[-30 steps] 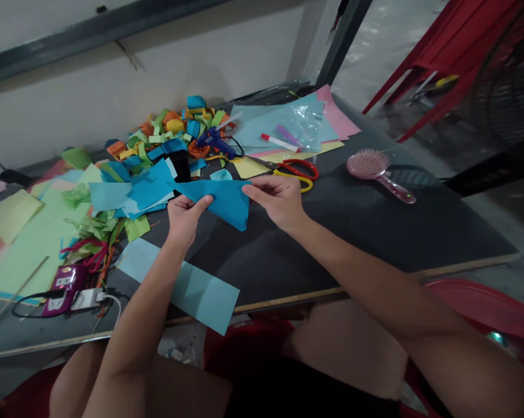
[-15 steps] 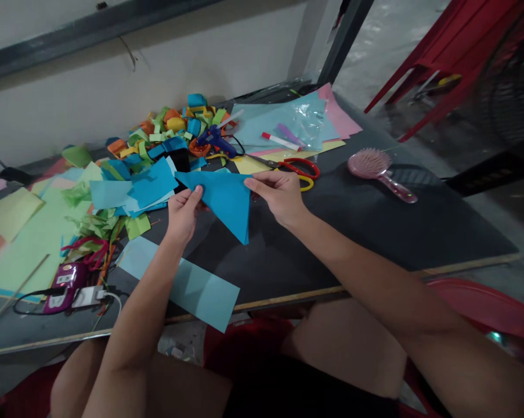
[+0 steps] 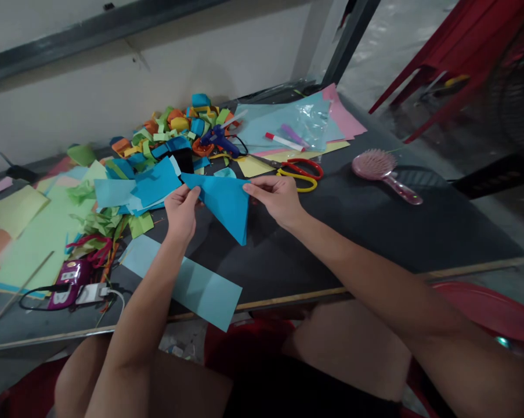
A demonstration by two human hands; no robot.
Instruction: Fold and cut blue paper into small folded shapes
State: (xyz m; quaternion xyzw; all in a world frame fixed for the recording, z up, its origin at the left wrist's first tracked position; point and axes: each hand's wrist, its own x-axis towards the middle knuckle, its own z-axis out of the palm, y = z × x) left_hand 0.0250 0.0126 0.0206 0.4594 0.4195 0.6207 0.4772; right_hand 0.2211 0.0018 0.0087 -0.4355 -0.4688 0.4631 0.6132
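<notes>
A blue paper triangle (image 3: 227, 203) is held up over the dark table (image 3: 375, 232), its long point hanging down. My left hand (image 3: 181, 212) pinches its left corner, fingers closed on the edge. My right hand (image 3: 277, 199) pinches its right corner the same way. A light blue strip of paper (image 3: 192, 284) lies under my left forearm, reaching over the table's front edge. Red and yellow scissors (image 3: 300, 171) lie just beyond my right hand.
A heap of coloured paper scraps (image 3: 170, 136) and a blue glue gun (image 3: 218, 139) lie at the back. Paper sheets with markers (image 3: 283, 141) sit back right, a pink hairbrush (image 3: 381, 168) to the right. A purple device with cables (image 3: 68, 278) is front left. Red chairs (image 3: 453, 52) stand beyond.
The blue paper went from a wide folded shape lying low to a triangle held up between both hands with its point down. Both hands stayed pinched on its corners.
</notes>
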